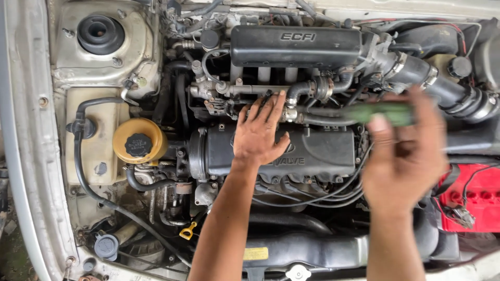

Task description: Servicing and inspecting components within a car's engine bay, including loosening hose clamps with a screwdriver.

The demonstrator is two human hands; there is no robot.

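Observation:
I look down into an open car engine bay. My left hand [259,131] lies flat on the black valve cover [317,151], fingers spread and reaching toward the metal fuel rail [245,89] behind it. My right hand [405,156] is raised above the engine's right side and is blurred. It holds a green-handled tool [383,113] between thumb and fingers. The tool's tip is hidden or too blurred to make out.
A black intake manifold [295,46] sits at the back. A yellow reservoir with a black cap [138,141] stands at left, beside a pale coolant tank [96,135]. A red battery [474,198] is at right. A yellow dipstick handle [188,231] and black ignition leads [312,200] lie in front.

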